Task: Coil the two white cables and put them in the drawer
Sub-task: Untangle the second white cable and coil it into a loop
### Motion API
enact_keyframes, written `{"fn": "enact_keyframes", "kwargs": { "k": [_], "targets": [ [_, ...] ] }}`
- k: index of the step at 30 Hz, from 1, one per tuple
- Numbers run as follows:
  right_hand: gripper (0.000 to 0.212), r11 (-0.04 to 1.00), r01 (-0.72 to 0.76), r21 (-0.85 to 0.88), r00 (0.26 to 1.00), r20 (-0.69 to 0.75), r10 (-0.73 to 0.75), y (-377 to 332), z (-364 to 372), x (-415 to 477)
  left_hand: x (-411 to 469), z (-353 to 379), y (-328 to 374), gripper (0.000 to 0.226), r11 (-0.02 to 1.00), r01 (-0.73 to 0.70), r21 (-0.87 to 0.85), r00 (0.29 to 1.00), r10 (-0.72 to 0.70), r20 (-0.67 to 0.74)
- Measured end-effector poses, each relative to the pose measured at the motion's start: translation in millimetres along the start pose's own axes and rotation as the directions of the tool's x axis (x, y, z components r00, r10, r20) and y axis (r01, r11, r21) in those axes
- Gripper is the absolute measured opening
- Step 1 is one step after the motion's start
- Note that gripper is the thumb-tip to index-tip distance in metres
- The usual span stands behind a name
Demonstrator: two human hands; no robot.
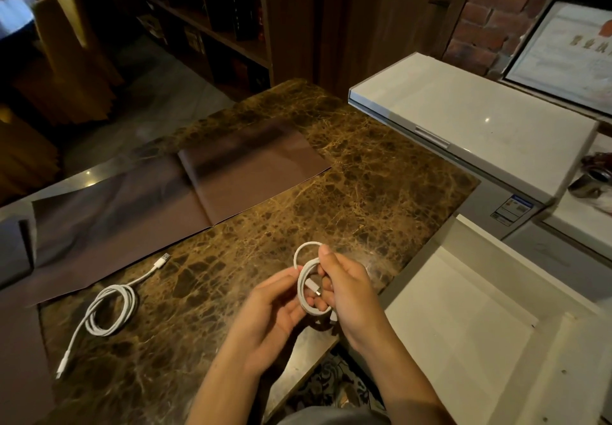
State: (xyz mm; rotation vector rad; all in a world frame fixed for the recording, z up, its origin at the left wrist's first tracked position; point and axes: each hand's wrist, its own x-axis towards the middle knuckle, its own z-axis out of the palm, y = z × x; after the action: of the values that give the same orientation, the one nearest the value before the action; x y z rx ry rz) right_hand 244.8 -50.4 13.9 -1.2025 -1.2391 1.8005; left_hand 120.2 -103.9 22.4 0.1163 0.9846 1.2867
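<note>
Both forearms rise from the bottom edge and meet just above the near edge of the marble counter [331,166]. The left hand [275,312] lies palm up with its fingers curled under a small white coil, and the right hand [347,292] closes over the coil from the other side, thumb raised at its top. Between them the coiled cable [306,279] stands roughly upright as a tight ring, one loop showing above the right thumb and a plug end resting inside the ring against the fingers. Both hands are closed on this one cable.

By the look of it, the first cable is at the end of its winding: the loops are gathered and only the loose tail needs tucking so the ring keeps its shape. The next move calls for pinning that end, then carrying the ring to the drawer [463,325], which appears to be the pale open compartment just right of the counter, though that cannot be told for sure.

Well apart to the left, the second cable [109,312] lies on the marble in slack loops, its USB plug stretched toward a dark brown mat [159,193] and its other end trailing toward the near edge; it looks unfinished. Beyond the counter sits a white chest freezer [463,120]. Nothing lies between the hands and the pale compartment.
</note>
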Motion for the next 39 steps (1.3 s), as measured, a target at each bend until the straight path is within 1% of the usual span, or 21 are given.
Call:
{"fn": "enact_keyframes", "kwargs": {
  "k": [3,5,8,11,12,15,16,17,20,23,27,29,32,35,37,39],
  "targets": [
    [0.044,0.996,0.008,-0.093,1.0,0.004,-0.007,3.0,2.1,1.8,0.8,-2.6,-4.3,0.025,0.997,0.067,-0.05,0.998,-0.068,-0.019],
    [0.048,0.989,0.016,-0.146,1.0,-0.013,-0.018,4.2,4.9,2.6,0.6,-3.2,-4.7,0.025,0.998,0.06,-0.031,0.998,-0.061,-0.024],
    [0.046,0.986,0.044,-0.164,0.998,-0.03,-0.05,6.1,5.5,4.3,-1.9,0.2,-6.1,0.038,0.998,-0.046,0.047,0.998,0.048,-0.036],
    [0.041,0.987,0.05,-0.152,0.995,-0.075,-0.062,5.7,2.8,6.1,-10.8,3.6,-8.0,0.042,0.971,-0.172,0.168,0.985,0.171,0.025],
    [0.041,0.986,0.053,-0.156,0.993,-0.093,-0.068,4.6,1.6,6.7,-14.0,3.6,-7.9,0.045,0.958,-0.197,0.207,0.98,0.188,0.061],
    [0.043,0.982,0.087,-0.166,0.985,-0.132,-0.109,1.2,-0.1,7.5,-16.0,-5.3,-9.7,0.082,0.908,-0.268,0.323,0.956,0.208,0.208],
    [0.044,0.982,0.091,-0.166,0.984,-0.137,-0.114,0.7,0.0,7.5,-16.2,-6.3,-9.6,0.088,0.887,-0.295,0.356,0.947,0.223,0.231],
    [0.044,0.982,0.09,-0.166,0.984,-0.136,-0.114,0.9,0.3,7.7,-15.9,-6.0,-9.9,0.085,0.865,-0.325,0.382,0.94,0.251,0.232],
    [0.042,0.984,0.069,-0.166,0.989,-0.117,-0.089,4.1,2.0,8.4,-14.5,-0.2,-11.3,0.06,0.768,-0.407,0.494,0.909,0.392,0.141],
    [0.04,0.99,0.05,-0.135,0.991,-0.116,-0.066,7.6,3.6,7.8,-11.6,-0.2,-14.5,0.046,0.632,-0.467,0.618,0.853,0.506,0.126],
    [0.041,0.994,0.049,-0.096,0.992,-0.109,-0.06,7.6,4.0,6.7,-6.0,-4.2,-21.3,0.032,0.532,-0.498,0.684,0.771,0.633,0.07],
    [0.041,0.995,0.055,-0.084,0.993,-0.1,-0.064,6.9,4.7,6.8,-4.5,-1.9,-26.8,0.025,0.52,-0.514,0.682,0.73,0.683,0.028],
    [0.044,0.995,0.065,-0.072,0.996,-0.059,-0.069,4.2,6.0,5.7,-4.0,2.3,-32.0,0.018,0.554,-0.548,0.627,0.679,0.733,-0.053],
    [0.049,0.995,0.072,-0.065,0.997,-0.034,-0.074,-0.4,3.6,4.9,-4.7,3.2,-31.8,0.018,0.59,-0.563,0.578,0.666,0.738,-0.105],
    [0.048,0.995,0.073,-0.068,0.997,-0.03,-0.075,-5.3,-2.3,5.1,-7.0,2.7,-28.5,0.017,0.572,-0.569,0.59,0.647,0.755,-0.108],
    [0.044,0.994,0.091,-0.068,0.994,-0.049,-0.094,-10.1,-11.2,5.4,-10.2,0.0,-21.8,0.016,0.567,-0.569,0.596,0.62,0.771,-0.143]
  ]
}}
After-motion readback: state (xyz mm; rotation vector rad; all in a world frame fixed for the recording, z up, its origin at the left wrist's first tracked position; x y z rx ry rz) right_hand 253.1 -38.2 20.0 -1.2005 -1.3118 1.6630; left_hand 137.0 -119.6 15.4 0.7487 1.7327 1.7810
